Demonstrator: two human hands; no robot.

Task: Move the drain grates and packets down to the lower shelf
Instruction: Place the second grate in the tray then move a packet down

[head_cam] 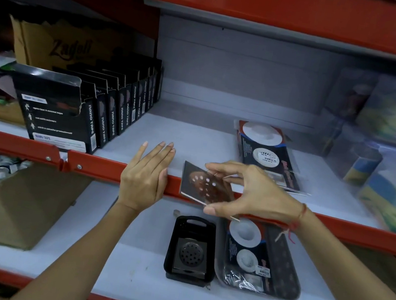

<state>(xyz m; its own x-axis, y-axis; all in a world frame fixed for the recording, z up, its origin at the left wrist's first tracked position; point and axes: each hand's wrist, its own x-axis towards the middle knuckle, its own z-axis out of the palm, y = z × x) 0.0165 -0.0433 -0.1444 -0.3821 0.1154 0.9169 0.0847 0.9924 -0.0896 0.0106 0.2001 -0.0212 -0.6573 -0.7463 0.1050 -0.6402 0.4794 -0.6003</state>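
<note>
Grate in transit at the upper shelf's front edge; one packet outstanding above.

Left hand point(144, 180) lies open and flat on the upper shelf's red front rail point(100, 169), holding nothing. Right hand point(249, 194) pinches a square perforated metal grate point(201, 185) by its rims, tilted over that rail. It looks thin, stiff, light and glossy, so likely slippery; edge grip suits. A crinkly plastic packet point(267, 155) remains near the upper shelf's front; the lower shelf point(137, 264) carries another grate in a black tray point(190, 249) beside a second packet point(259, 260).
</note>
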